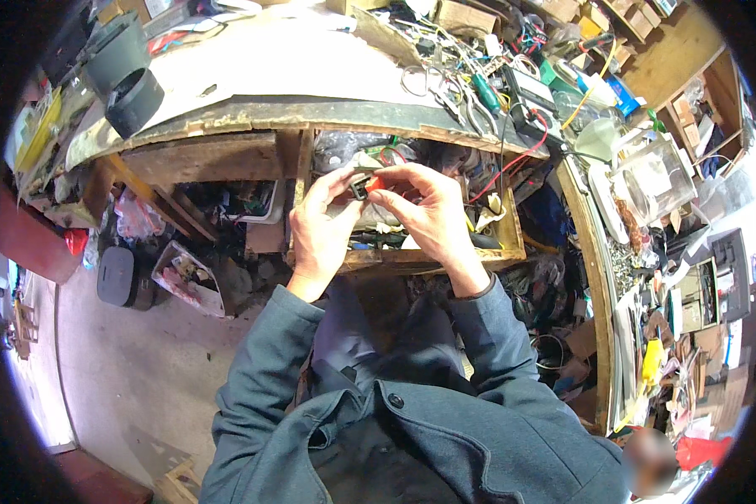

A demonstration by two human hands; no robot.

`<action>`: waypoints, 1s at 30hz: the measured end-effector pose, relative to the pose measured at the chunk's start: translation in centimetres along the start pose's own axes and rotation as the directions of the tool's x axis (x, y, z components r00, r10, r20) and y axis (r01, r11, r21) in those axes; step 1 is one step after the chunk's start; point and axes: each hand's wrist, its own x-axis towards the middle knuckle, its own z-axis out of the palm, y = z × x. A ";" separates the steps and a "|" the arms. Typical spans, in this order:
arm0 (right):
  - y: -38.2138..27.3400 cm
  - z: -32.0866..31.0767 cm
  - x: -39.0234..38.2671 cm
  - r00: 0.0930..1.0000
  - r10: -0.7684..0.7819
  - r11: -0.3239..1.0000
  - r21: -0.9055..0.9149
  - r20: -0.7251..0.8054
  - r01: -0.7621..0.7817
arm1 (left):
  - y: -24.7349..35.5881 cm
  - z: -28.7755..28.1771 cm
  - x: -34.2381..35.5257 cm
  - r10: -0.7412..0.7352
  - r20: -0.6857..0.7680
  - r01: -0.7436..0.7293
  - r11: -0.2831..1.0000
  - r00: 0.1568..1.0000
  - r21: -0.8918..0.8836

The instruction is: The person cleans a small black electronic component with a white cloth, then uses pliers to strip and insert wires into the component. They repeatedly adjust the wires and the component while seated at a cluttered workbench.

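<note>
1. Work pos. The small dark part (pixel 360 186) is held up over the pulled-out wooden drawer (pixel 514 244), on the near side of the workbench (pixel 252 76). A red piece (pixel 375 182) sits at its right side; whether the two are joined or only touching can't be told at this res.

2. Hand status. L hand (pixel 321 217): narrow grip, thumb and fingers on the dark part from the left. R hand (pixel 422 210): narrow pinch, thumb and fingertips on the red piece from the right (contact pts. partly hidden by the fingers).

3. Progress, est. Done: both pieces are in hand and brought together, clear of the drawer contents. Judged mid-op., i.e. handling or fitting at the fingertips. Left: neither piece is released or set down, and the drawer is not pushed in. Exact % complete can't be read from this view, nor whether the red piece is going on or coming off.

4. Adj. equipment. Pliers (pixel 479 116) and a green-handled tool (pixel 485 91) lie on the far right of the bench, next to a black box (pixel 529 99) w/ a red lead (pixel 512 172) running near the drawer. No hand tool is visible in either hand.
</note>
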 end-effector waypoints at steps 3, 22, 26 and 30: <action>-0.5 0.2 -0.2 1.000 -0.018 0.997 -0.071 -0.012 0.017 | -0.3 0.3 -0.2 0.049 -0.049 -0.048 0.998 0.998 0.027; -0.3 1.3 -0.3 0.975 -0.219 0.884 -0.427 -0.022 0.189 | 0.9 0.2 -0.8 0.115 -0.054 -0.100 0.969 0.992 0.226; -0.5 1.2 -0.2 0.984 -0.170 0.915 -0.379 -0.050 0.139 | 0.8 0.3 -0.8 0.100 -0.043 -0.089 0.975 0.994 0.202; -0.4 1.1 -0.1 0.997 -0.057 0.958 -0.282 -0.048 0.041 | 0.7 0.3 -0.9 0.065 -0.036 -0.058 0.983 0.997 0.174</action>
